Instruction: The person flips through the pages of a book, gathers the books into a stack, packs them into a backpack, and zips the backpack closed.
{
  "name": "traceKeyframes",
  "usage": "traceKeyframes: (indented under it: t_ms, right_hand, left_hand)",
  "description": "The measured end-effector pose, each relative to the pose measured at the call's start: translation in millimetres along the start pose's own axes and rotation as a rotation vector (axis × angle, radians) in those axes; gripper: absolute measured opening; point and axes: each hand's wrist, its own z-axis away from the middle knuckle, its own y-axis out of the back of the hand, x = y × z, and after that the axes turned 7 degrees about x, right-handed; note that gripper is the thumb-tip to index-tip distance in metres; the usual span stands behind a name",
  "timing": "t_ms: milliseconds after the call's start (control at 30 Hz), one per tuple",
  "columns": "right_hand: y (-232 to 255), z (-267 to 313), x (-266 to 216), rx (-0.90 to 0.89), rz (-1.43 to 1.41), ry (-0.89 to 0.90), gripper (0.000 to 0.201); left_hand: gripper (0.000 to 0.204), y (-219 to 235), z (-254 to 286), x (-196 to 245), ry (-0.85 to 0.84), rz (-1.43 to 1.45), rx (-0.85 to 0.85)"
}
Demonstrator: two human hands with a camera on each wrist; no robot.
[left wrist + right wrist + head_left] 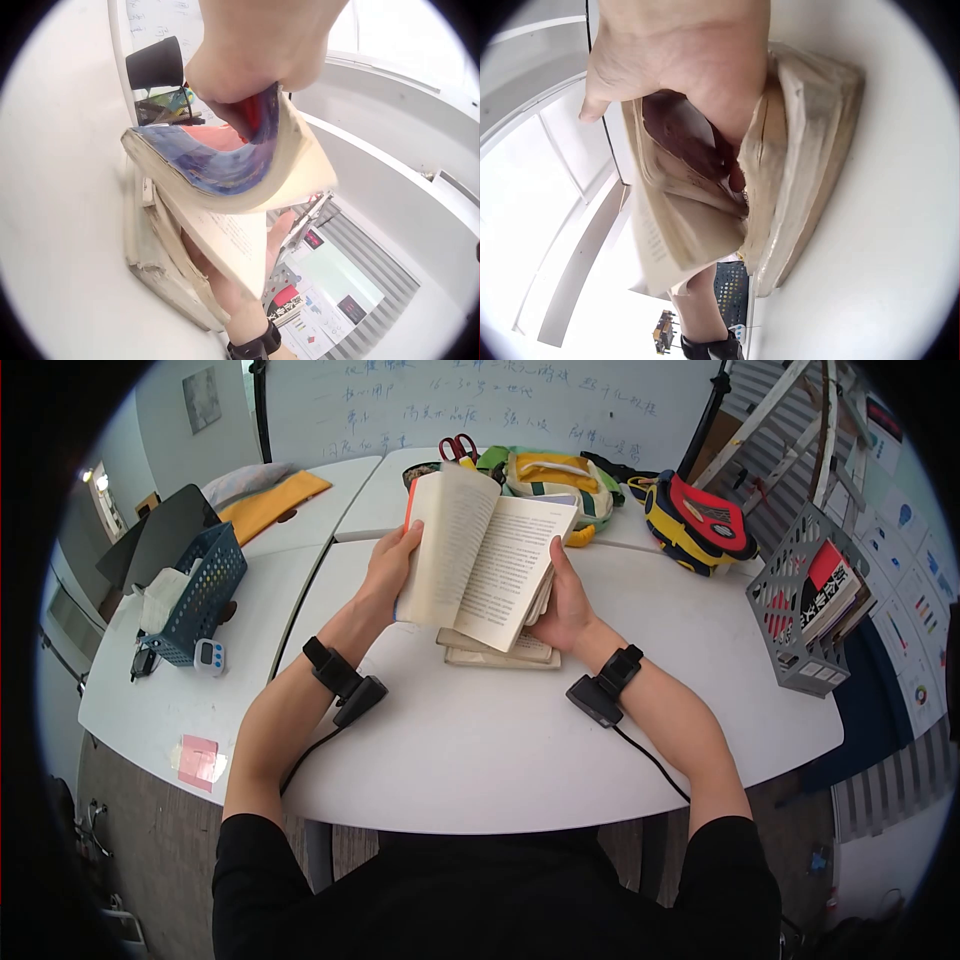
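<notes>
Here the left hand (385, 565) and right hand (565, 605) grip an open book (480, 555), fingers curled around its edges, above two stacked books (500, 652).

Whiteboard writing (480, 400) illegible; right fingers (720, 161) under pages.

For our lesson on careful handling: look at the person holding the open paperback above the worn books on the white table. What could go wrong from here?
1. The left hand bends the open paperback book's cover and front pages back hard; the spine might crease or crack.
2. The right hand holds the other pages by its fingers only; they may slip and lose the place.
3. The two worn, yellowed books lying underneath could be nudged across the white table.
</notes>
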Motion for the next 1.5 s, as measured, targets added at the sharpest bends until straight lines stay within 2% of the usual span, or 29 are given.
traceKeyframes:
  t_ms: [133,233,367,467,533,667,733,800,867,933,1000,1033,1100,1133,1200,1267,1333,1400,1500]
  right_hand:
    - [0,1,-1,-0.015,-0.005,0.005,0.088]
    - [3,-2,0,-0.04,-0.044,-0.021,0.082]
    - [3,-1,1,-0.008,-0.093,-0.034,0.069]
    - [5,-4,2,0.001,-0.112,-0.051,0.065]
    - [7,-4,2,0.003,-0.113,-0.055,0.064]
    - [1,2,-1,-0.01,-0.135,-0.064,0.062]
    - [-2,4,-1,0.011,-0.134,-0.069,0.06]
    - [-4,4,1,0.043,0.061,-0.08,0.06]
    - [-7,2,2,0.012,0.031,-0.113,0.06]
    - [-9,-2,8,0.064,0.249,0.002,0.059]
    - [-13,-5,13,0.083,0.289,0.049,0.057]
    - [-14,-6,15,0.105,0.324,0.1,0.054]
    - [-14,-5,18,0.11,0.383,0.141,0.054]
    - [-14,-4,20,0.116,0.438,0.187,0.054]
    - [-16,-3,21,0.14,0.37,0.153,0.054]
    - [-15,-4,16,0.165,0.302,0.128,0.053]
    - [-10,-6,8,0.144,0.137,-0.001,0.055]
    - [-5,-8,-1,0.167,0.214,-0.036,0.052]
    - [10,-11,-23,0.197,0.332,-0.121,0.047]
  left_hand:
    - [0.045,12,-9,1,0.049,0.091,0.057]
    - [0.045,23,-18,1,0.062,0.027,0.128]
    - [0.044,27,-20,5,0.039,0.035,0.131]
    - [0.043,34,-27,4,0.013,0.011,0.093]
    - [0.04,50,-45,-7,-0.079,0.128,-0.043]
    - [0.038,68,-55,-9,-0.123,0.045,-0.063]
    - [0.037,66,-51,-5,-0.089,0.048,-0.087]
    - [0.037,55,-45,-3,-0.099,0.013,-0.047]
    - [0.038,39,-35,3,-0.124,-0.045,-0.08]
    - [0.04,12,-12,6,-0.134,-0.093,-0.054]
    - [0.042,-5,2,-1,-0.38,-0.347,-0.254]
    - [0.042,-16,18,-1,-0.378,-0.346,-0.253]
    - [0.041,-33,49,6,-0.963,-1.024,-0.165]
    - [0.041,-32,48,7,-0.96,-1.025,-0.167]
    - [0.04,-27,41,10,-0.599,-0.737,-0.221]
    - [0.039,-18,26,8,-0.656,-0.677,-0.181]
    - [0.04,-13,18,15,-0.407,-0.358,-0.126]
    - [0.04,-3,14,25,-0.379,-0.324,-0.133]
    - [0.042,11,-3,34,-0.385,-0.293,-0.016]
